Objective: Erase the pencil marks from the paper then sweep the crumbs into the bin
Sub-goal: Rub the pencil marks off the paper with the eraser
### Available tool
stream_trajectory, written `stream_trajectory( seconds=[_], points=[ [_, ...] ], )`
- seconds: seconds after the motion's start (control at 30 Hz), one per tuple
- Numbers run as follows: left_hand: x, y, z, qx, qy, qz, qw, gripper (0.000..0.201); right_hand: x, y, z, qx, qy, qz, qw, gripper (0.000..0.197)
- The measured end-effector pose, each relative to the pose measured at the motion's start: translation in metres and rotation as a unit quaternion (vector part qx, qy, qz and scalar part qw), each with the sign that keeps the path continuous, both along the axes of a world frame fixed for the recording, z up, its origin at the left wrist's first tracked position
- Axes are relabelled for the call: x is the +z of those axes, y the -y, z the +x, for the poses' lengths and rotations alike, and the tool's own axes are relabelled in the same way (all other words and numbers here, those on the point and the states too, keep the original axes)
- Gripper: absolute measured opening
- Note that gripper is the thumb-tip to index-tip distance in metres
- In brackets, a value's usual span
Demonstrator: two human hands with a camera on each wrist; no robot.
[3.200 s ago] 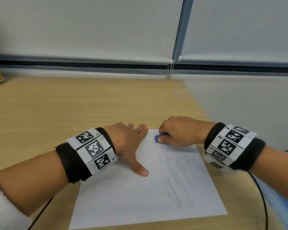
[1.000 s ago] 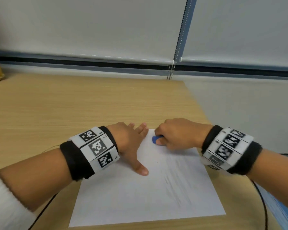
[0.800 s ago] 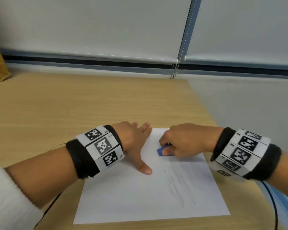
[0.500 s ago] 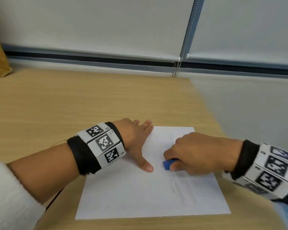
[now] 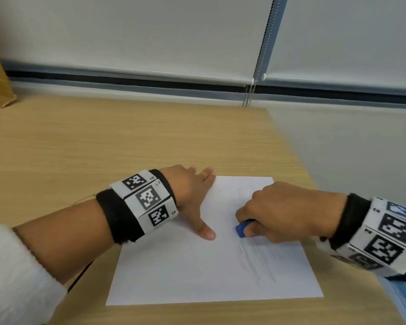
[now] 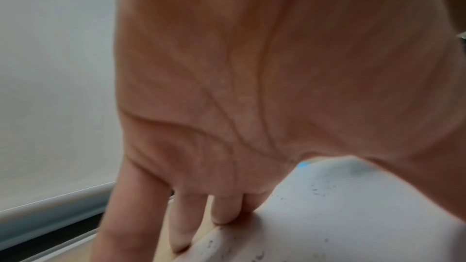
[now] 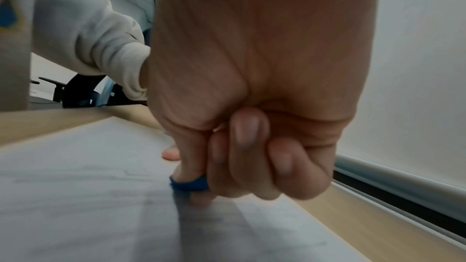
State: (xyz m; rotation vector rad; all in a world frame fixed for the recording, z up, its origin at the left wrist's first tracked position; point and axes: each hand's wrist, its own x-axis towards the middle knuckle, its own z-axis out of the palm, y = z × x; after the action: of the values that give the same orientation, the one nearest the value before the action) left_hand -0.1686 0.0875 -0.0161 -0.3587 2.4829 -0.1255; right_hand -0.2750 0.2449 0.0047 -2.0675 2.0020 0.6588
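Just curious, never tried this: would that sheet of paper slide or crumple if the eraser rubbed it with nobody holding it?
Probably both. The paper looks thin and floppy, lying loose on smooth wood. The left hand presses it flat, likely for that reason.

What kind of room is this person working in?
Probably an office or study room: a light wooden desk set against lowered roller blinds with bead chains, and what looks like a dark office chair behind the person's sleeve.
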Motion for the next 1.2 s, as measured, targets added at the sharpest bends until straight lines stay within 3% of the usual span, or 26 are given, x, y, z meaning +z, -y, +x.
stream_trajectory(
  seconds=[0.13, 0.3, 0.47, 0.73, 0.83, 1.0, 1.2],
  points=[
    [-0.001, 0.0, -0.001, 0.006, 0.005, -0.005, 1.0, 0.138, -0.009, 0.014, -0.006, -0.038, -0.004, -0.087, 0.996, 0.022],
    [0.003, 0.0, -0.001, 0.011, 0.021, -0.003, 1.0, 0.137, -0.009, -0.009, 0.003, 0.011, -0.005, -0.027, 1.0, 0.022],
    [0.005, -0.003, -0.001, 0.01, 0.021, -0.004, 1.0, 0.136, -0.009, 0.017, -0.005, -0.034, -0.032, -0.085, 0.995, 0.022],
    [0.007, -0.007, 0.01, 0.017, -0.042, 0.041, 0.998, 0.137, -0.02, 0.009, -0.008, -0.046, -0.014, -0.115, 0.992, 0.021],
    [0.009, -0.013, 0.023, -0.007, -0.084, 0.046, 0.995, 0.128, -0.021, 0.008, -0.008, -0.061, 0.012, -0.113, 0.992, 0.022],
    [0.008, -0.029, 0.038, -0.054, -0.11, 0.043, 0.992, 0.096, -0.021, 0.007, -0.006, -0.076, 0.028, -0.1, 0.992, 0.021],
    [0.003, -0.034, 0.041, -0.011, -0.056, 0.055, 0.997, 0.122, -0.012, -0.002, 0.01, -0.064, 0.028, -0.084, 0.994, 0.017]
  ],
)
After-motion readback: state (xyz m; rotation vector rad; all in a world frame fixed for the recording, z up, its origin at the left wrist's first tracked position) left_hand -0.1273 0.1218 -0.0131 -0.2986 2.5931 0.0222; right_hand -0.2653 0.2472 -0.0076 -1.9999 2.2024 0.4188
